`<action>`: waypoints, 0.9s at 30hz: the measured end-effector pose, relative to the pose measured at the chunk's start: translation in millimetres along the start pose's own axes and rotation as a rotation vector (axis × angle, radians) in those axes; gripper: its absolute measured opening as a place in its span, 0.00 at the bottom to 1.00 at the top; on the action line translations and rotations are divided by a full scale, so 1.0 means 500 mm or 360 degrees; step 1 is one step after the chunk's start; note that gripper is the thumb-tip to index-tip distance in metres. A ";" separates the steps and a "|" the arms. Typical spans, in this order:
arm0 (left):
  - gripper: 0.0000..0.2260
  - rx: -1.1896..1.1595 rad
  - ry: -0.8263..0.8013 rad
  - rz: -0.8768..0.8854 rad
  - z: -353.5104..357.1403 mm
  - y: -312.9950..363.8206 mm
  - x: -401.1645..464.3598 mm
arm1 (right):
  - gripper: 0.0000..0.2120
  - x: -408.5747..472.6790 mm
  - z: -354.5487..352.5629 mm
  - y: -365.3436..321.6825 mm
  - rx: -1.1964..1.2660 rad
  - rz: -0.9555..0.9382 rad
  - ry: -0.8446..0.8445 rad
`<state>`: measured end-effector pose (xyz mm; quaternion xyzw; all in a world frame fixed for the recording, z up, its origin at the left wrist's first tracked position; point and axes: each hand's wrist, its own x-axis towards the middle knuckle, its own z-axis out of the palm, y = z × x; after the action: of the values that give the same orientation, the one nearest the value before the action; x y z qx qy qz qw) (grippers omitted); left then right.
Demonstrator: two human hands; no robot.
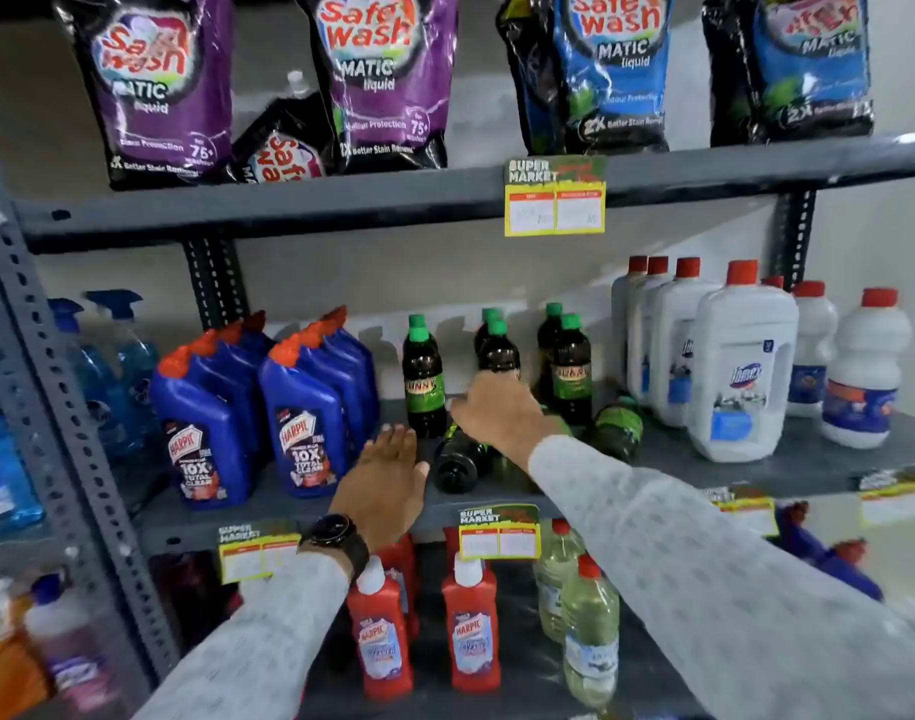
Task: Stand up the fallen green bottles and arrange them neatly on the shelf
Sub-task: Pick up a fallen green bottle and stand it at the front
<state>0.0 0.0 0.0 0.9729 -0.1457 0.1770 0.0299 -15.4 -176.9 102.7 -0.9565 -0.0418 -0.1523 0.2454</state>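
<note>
Several dark bottles with green caps stand on the middle shelf (808, 467): one at the left (423, 379), a pair behind my right hand (498, 350), and another pair (569, 371) to the right. One green bottle (458, 462) lies on its side, base towards me. A second fallen bottle (615, 426) lies near the white jugs. My right hand (499, 410) reaches palm-down over the neck end of the nearer fallen bottle, hiding it; whether it grips anything is unclear. With fingers spread and holding nothing, my left hand (388, 478) hovers just left of that bottle's base.
Blue Harpic bottles (307, 407) stand close on the left, white red-capped jugs (738, 376) on the right. Detergent pouches (388, 80) sit on the shelf above. Red Harpic bottles (380, 631) and clear bottles (588, 631) fill the shelf below. A slotted steel upright (55, 407) stands at far left.
</note>
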 end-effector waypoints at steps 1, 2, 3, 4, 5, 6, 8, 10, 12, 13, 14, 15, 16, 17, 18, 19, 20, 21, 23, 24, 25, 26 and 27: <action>0.35 -0.0008 -0.0059 0.0015 0.011 0.000 0.000 | 0.15 0.010 0.012 0.000 0.0042 0.0073 -0.0100; 0.32 -0.0059 -0.0057 0.0030 0.014 0.002 0.000 | 0.16 0.015 0.017 0.000 0.0053 0.0146 -0.0137; 0.30 -0.0087 -0.0045 0.0029 0.020 0.003 0.001 | 0.19 0.026 0.026 0.004 0.0061 0.0206 -0.0196; 0.29 -0.0094 -0.0042 0.0018 0.019 0.005 0.001 | 0.24 0.027 0.024 0.004 0.0077 0.0263 -0.0253; 0.29 -0.0099 -0.0039 0.0010 0.023 0.003 0.003 | 0.28 0.036 0.029 0.005 0.0097 0.0300 -0.0322; 0.29 -0.0112 -0.0045 -0.0006 0.029 -0.002 0.004 | 0.31 0.039 0.030 0.003 0.0143 0.0338 -0.0397; 0.31 -0.0099 -0.0065 -0.0041 0.040 -0.018 0.005 | 0.30 0.047 0.038 0.002 0.0304 0.0445 -0.0500; 0.33 -0.0004 -0.0050 -0.0030 0.055 -0.029 0.000 | 0.23 0.056 0.049 0.003 0.0495 0.0590 -0.0566; 0.35 0.0004 -0.0040 -0.0028 0.063 -0.028 -0.008 | 0.17 0.061 0.066 0.011 0.0698 0.0770 -0.0588; 0.34 -0.0010 -0.0031 -0.0032 0.064 -0.026 -0.008 | 0.15 0.063 0.073 0.014 0.0797 0.0839 -0.0581; 0.33 -0.0020 -0.0032 -0.0033 0.062 -0.024 -0.008 | 0.14 0.066 0.079 0.019 0.0868 0.0882 -0.0566; 0.32 -0.0032 -0.0037 -0.0037 0.061 -0.023 -0.007 | 0.14 0.069 0.086 0.022 0.0890 0.0894 -0.0554; 0.31 -0.0043 -0.0052 -0.0048 0.059 -0.024 -0.007 | 0.14 0.070 0.090 0.022 0.0910 0.0900 -0.0559; 0.31 -0.0051 -0.0052 -0.0052 0.062 -0.026 -0.007 | 0.14 0.071 0.093 0.022 0.0917 0.0889 -0.0563; 0.31 -0.0056 -0.0049 -0.0059 0.064 -0.027 -0.008 | 0.15 0.072 0.093 0.022 0.0933 0.0862 -0.0565; 0.31 -0.0053 -0.0034 -0.0066 0.068 -0.029 -0.009 | 0.15 0.072 0.089 0.020 0.0951 0.0814 -0.0547; 0.31 -0.0048 -0.0017 -0.0077 0.069 -0.029 -0.010 | 0.15 0.072 0.080 0.018 0.0978 0.0755 -0.0517; 0.31 -0.0052 0.0003 -0.0085 0.071 -0.028 -0.010 | 0.15 0.073 0.068 0.014 0.1002 0.0692 -0.0461; 0.31 -0.0103 0.0024 -0.0110 0.072 -0.026 -0.012 | 0.16 0.075 0.041 0.005 0.1061 0.0547 -0.0285; 0.31 -0.0130 0.0023 -0.0121 0.072 -0.026 -0.012 | 0.18 0.079 0.029 0.002 0.1100 0.0473 -0.0178; 0.31 -0.0149 0.0023 -0.0124 0.073 -0.025 -0.013 | 0.20 0.080 0.021 -0.001 0.1135 0.0403 -0.0058; 0.31 -0.0153 0.0022 -0.0125 0.074 -0.025 -0.012 | 0.24 0.080 0.019 -0.001 0.1143 0.0349 0.0059; 0.31 -0.0148 0.0026 -0.0124 0.076 -0.026 -0.012 | 0.27 0.079 0.021 0.000 0.1109 0.0300 0.0169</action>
<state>11.4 9.7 -37.8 0.9739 -0.1155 0.1766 0.0831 24.7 -171.7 106.4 -0.8059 0.0100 -0.1552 0.5712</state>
